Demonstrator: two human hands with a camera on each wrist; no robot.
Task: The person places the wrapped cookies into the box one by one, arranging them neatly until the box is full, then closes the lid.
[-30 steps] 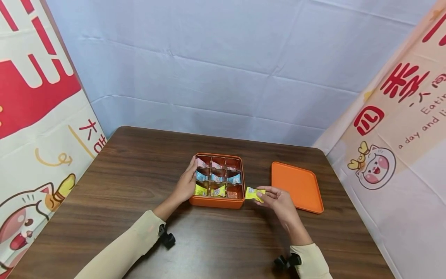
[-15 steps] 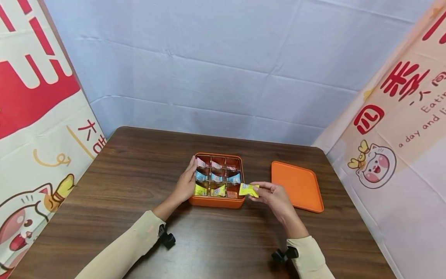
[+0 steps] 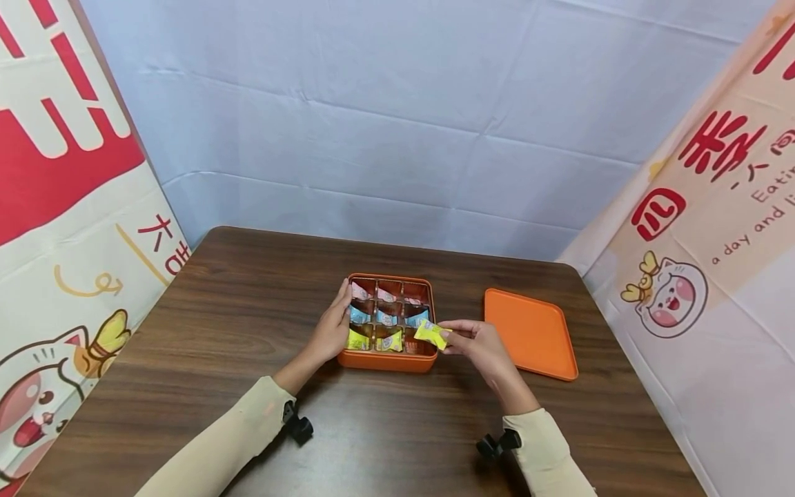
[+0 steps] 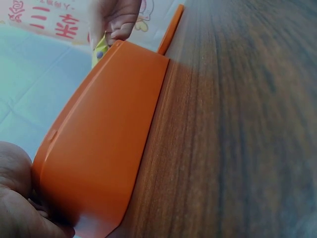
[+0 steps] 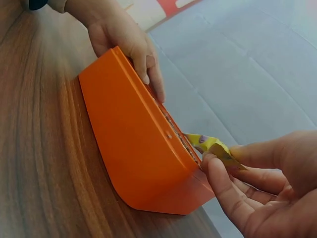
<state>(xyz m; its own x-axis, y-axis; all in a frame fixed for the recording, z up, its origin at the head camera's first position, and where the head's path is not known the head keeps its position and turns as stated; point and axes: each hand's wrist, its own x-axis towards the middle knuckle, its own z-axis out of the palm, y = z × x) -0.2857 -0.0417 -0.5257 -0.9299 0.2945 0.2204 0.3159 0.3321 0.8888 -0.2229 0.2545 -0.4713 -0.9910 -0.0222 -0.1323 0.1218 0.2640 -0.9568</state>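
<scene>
Dark wooden table (image 3: pixel 248 324) carries an orange compartment box (image 3: pixel 388 359), its lid (image 3: pixel 528 331) set aside to the right, leaving the cells accessible. Left hand (image 3: pixel 330 330) lies against the box's left wall, fingers extended, steadying it. Right hand (image 3: pixel 478 344) pinches a yellow wrapped candy (image 3: pixel 430 333) above the near-right cell, apparently the only vacant one.

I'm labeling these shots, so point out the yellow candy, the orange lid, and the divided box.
yellow candy (image 3: pixel 430 333), head view, middle of the wrapper.
orange lid (image 3: pixel 528 333), head view, flat center.
divided box (image 3: pixel 385 361), head view, near outer wall.
</scene>
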